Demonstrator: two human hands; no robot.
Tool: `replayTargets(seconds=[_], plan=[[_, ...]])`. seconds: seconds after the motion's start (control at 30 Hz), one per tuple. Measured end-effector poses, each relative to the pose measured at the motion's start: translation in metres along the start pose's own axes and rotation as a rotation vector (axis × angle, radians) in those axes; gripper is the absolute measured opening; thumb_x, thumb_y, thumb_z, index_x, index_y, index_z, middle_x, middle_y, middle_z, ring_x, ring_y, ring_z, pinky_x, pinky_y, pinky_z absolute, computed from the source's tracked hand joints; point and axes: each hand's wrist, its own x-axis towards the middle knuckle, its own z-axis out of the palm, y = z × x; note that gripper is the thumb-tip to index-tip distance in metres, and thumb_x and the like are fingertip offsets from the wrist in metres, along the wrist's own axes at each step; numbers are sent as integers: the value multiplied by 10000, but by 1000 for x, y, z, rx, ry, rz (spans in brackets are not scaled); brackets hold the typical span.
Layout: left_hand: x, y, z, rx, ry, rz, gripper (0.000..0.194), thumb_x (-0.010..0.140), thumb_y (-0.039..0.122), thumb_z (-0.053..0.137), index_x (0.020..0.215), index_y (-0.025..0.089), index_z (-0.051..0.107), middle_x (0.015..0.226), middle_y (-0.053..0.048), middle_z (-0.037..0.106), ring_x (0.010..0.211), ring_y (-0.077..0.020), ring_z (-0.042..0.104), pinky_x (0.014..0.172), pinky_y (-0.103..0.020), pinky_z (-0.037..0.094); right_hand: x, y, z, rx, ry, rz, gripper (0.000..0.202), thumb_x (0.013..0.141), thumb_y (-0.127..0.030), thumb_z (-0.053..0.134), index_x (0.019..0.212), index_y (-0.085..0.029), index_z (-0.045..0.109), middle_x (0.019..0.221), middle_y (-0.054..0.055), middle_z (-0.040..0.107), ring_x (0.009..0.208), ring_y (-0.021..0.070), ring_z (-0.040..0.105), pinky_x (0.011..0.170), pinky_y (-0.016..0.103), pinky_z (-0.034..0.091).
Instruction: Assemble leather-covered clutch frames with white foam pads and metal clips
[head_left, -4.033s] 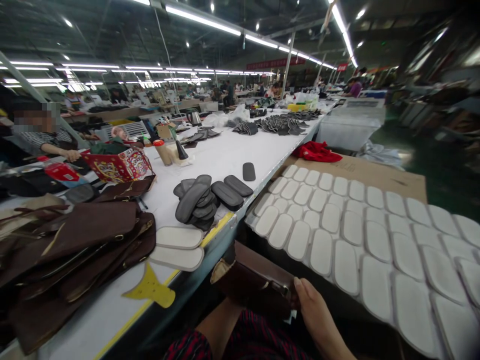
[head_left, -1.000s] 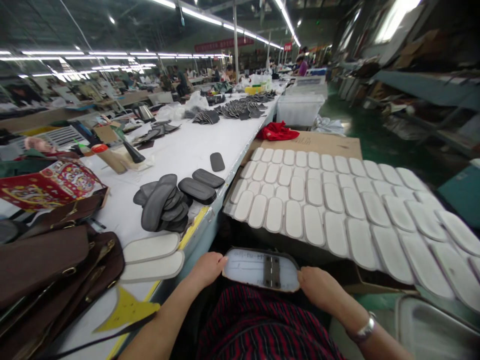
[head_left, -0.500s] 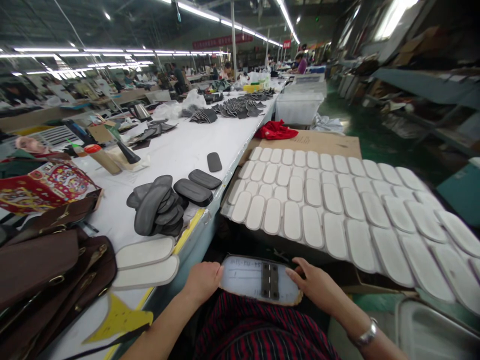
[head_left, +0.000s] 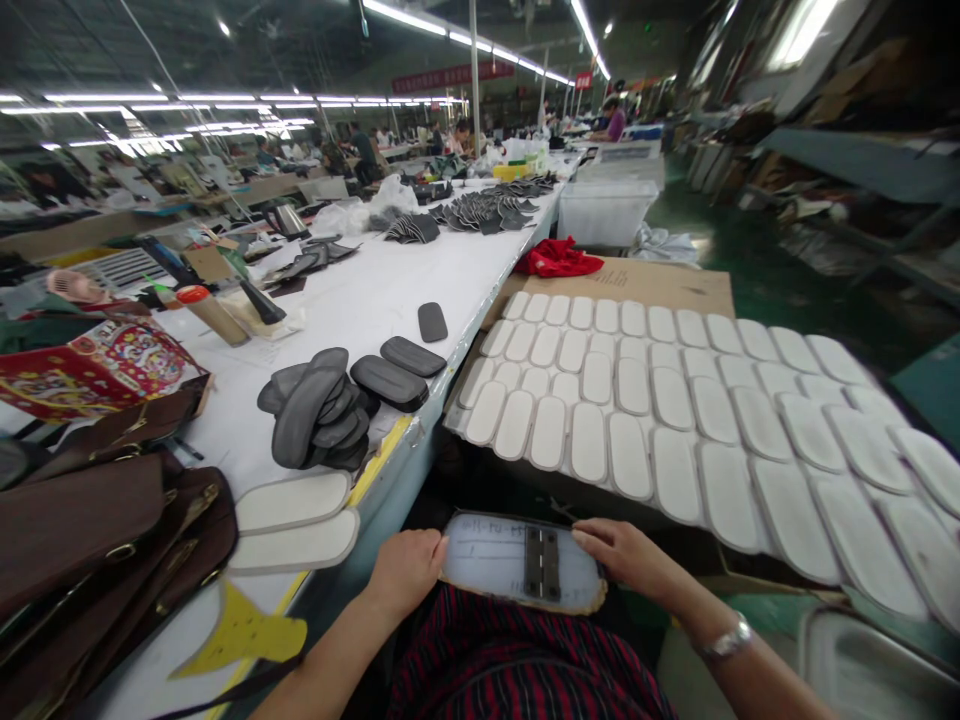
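Note:
Above my lap is a rounded oblong plastic template (head_left: pixel 487 560), bluish-white with handwriting on it and a dark metal hinge (head_left: pixel 541 563) right of its middle. My left hand (head_left: pixel 414 568) pinches its left end, thumb on top and fingers curled beneath. At the opposite end my right hand (head_left: pixel 616 552) grips the upper right corner, its fingertips partly hidden. Whatever lies inside or beneath the template is hidden. To the left, two long white pieces with grey rims (head_left: pixel 296 535) lie on the table, near a heap of dark grey oval pieces (head_left: pixel 319 410).
Rows of white oval pieces (head_left: pixel 589 440) cover a cardboard-backed surface on the right. Brown bags (head_left: pixel 112 540) and a yellow scrap (head_left: pixel 240 630) lie on the left of the white table (head_left: pixel 360 300). Red cloth (head_left: pixel 559 257) and plastic bins (head_left: pixel 607 210) are farther off.
My right hand's raised fingers have come down and lie closer along the template's right end. The left hand keeps its grip. The whole view has shifted slightly.

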Motion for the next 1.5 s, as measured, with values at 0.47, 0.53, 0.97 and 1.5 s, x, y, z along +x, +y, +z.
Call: replayTargets(seconds=[0.47, 0.53, 0.97, 1.5], plan=[[1, -1, 5, -53, 41, -43, 392, 893, 347, 295, 661, 182, 565, 682, -57, 642, 682, -178, 592, 603, -256, 315, -18, -9, 17, -600, -9, 142, 217, 827, -141, 401, 743, -145, 601, 778, 124, 654, 751, 218, 624, 631, 275, 390], [1, -1, 5, -66, 47, -55, 386, 887, 344, 302, 649, 181, 558, 669, -55, 635, 671, -178, 588, 594, -256, 311, -16, -9, 16, -636, -20, 125, 209, 820, -126, 405, 746, -143, 600, 781, 125, 650, 756, 224, 623, 629, 280, 387], [14, -36, 13, -1167, -246, -131, 695, 775, 694, 110, 790, 150, 543, 686, -29, 564, 508, -105, 500, 387, -192, 347, -9, 16, 29, -151, -3, 266, 410, 882, -484, 314, 597, -207, 417, 532, 28, 586, 431, 133, 535, 442, 230, 305], [19, -27, 9, -868, -93, -189, 231, 746, 324, 408, 597, 176, 504, 487, 34, 504, 486, -121, 508, 473, -213, 373, -5, 40, 29, 74, -121, 240, 340, 882, -411, 298, 673, -197, 461, 541, 15, 556, 438, 126, 542, 408, 211, 360]])
